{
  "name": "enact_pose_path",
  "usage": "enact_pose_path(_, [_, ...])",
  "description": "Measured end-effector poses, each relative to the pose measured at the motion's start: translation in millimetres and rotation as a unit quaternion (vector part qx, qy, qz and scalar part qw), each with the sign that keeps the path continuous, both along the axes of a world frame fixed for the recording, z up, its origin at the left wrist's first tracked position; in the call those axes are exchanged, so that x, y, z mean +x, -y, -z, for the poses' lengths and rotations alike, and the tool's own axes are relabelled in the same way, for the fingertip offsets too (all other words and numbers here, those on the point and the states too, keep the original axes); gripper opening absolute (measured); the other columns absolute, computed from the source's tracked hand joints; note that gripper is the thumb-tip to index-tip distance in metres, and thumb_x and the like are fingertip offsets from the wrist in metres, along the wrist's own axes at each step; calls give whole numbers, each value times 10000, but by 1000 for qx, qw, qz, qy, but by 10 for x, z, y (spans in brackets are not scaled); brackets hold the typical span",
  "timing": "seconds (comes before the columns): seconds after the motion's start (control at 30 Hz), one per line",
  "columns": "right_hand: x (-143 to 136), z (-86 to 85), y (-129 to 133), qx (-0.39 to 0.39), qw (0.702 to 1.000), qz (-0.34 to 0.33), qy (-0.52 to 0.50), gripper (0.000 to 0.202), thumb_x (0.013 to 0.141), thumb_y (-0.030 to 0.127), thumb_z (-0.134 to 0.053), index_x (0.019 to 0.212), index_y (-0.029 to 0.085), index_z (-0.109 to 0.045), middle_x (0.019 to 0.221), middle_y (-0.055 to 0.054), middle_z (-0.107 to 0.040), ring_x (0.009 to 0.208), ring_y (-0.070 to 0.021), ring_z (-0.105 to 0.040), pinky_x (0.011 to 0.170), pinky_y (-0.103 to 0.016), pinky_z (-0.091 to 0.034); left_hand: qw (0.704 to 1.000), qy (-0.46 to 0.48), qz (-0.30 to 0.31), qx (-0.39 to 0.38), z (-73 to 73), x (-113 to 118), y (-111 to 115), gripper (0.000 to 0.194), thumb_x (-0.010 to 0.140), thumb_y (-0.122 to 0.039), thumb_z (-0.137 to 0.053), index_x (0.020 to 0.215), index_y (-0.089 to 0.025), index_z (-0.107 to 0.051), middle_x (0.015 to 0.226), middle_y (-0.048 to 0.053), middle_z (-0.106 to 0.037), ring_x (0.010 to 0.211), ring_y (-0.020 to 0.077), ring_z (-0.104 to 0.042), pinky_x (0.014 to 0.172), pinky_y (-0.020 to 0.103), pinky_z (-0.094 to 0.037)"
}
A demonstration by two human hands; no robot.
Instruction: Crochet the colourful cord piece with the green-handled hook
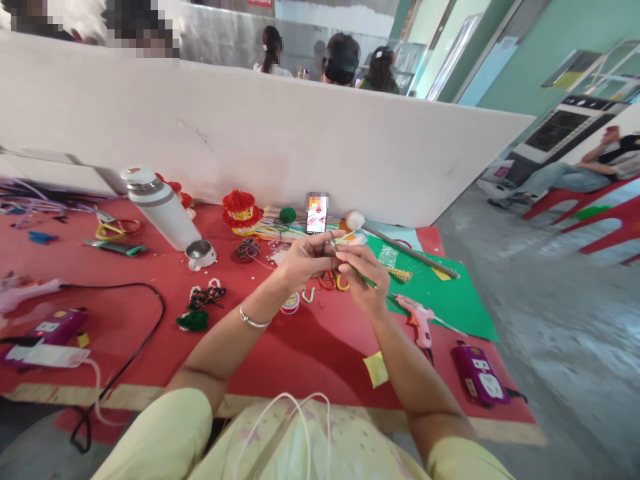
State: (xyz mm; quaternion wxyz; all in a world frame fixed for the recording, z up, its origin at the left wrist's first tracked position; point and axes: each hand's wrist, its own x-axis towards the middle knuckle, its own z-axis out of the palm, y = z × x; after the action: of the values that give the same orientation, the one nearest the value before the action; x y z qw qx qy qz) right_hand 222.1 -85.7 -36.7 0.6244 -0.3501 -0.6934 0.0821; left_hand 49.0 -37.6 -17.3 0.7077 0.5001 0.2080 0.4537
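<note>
My left hand [304,263] and my right hand [366,272] meet over the middle of the red table, fingertips pinched close together. Between them is a small dark, thin piece, mostly hidden by the fingers; its kind is too small to make out. Just beyond the hands a phone [317,219] stands upright with a lit screen. Scissors with red and yellow handles [343,283] lie partly hidden below my hands. Near my left wrist are a small spool [291,303] and a bent pale green piece [309,295].
On the right, a pink glue gun [421,319] lies by a green sheet [467,303], near a purple box [480,375]. Leftward stand a white bottle [164,212] and its cup [201,255]. Behind is a red yarn ornament [241,208] against a white partition [300,133].
</note>
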Motion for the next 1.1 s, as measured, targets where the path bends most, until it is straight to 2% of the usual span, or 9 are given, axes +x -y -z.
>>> enact_pose_path(0.13, [-116,119,0,89,986,129,62,287,954,254,-735,1218,354,-787,1161,-61,-835,1064,-268,-768,967,-504,-642,983,0,-178,50,54,134,81,643,719,-191,-881,1348,-211,-749,744,-49,-643,675,81,-572,635,191,-469])
enact_pose_path(0.2, [-145,165,-17,98,983,149,49,300,952,258,-737,1230,361,-778,1158,-58,-831,1068,-274,-762,951,-509,-647,978,1,-198,59,48,156,103,658,714,-168,-874,1358,-214,-743,716,-63,-620,646,69,-538,617,178,-449])
enact_pose_path(0.27, [-148,179,-36,109,983,149,22,281,949,278,-744,1213,365,-783,1135,-54,-829,1054,-274,-758,937,-507,-643,988,19,-155,14,34,145,104,697,701,-191,-889,1379,-203,-727,710,-65,-615,578,54,-495,542,176,-399])
enact_pose_path(0.37, [-111,138,-52,77,994,83,3,206,967,315,-727,1156,348,-801,1095,-51,-826,1018,-254,-762,929,-478,-634,995,24,-85,-44,19,110,89,743,674,-219,-911,1390,-181,-714,703,-64,-613,508,44,-442,469,187,-325])
enact_pose_path(0.43, [-84,108,-57,33,997,62,7,175,981,325,-705,1123,328,-809,1067,-52,-823,999,-242,-764,923,-457,-633,992,12,-122,-19,12,107,86,708,658,-180,-907,1347,-184,-741,688,-71,-602,545,51,-470,502,183,-357])
enact_pose_path(0.53, [-90,130,-74,58,991,119,27,179,948,329,-748,1115,339,-812,1064,-51,-821,998,-253,-757,928,-474,-627,988,25,-150,-24,-14,129,94,672,665,-175,-898,1321,-193,-753,667,-77,-582,557,52,-470,510,175,-352])
enact_pose_path(0.67, [-133,211,-116,125,982,140,1,202,943,341,-754,1137,369,-801,1053,-43,-815,990,-265,-762,909,-500,-630,987,62,-13,-146,-64,88,62,676,611,-191,-938,1265,-172,-770,622,-72,-551,471,33,-395,426,164,-193])
enact_pose_path(0.9, [103,48,-123,19,999,-44,-23,188,947,433,-745,1099,354,-823,1047,-44,-827,964,-246,-786,886,-457,-654,983,37,36,-175,-90,-156,-45,548,568,-73,-920,1099,-181,-836,660,-44,-610,468,22,-403,408,168,-158])
enact_pose_path(1.1, [336,-94,-131,27,993,-106,53,288,917,334,-798,1199,395,-804,1077,-23,-841,1031,-236,-780,928,-446,-639,989,1,47,-140,-88,-210,-88,528,584,-94,-923,1099,-186,-852,639,-37,-613,460,21,-406,397,177,-149])
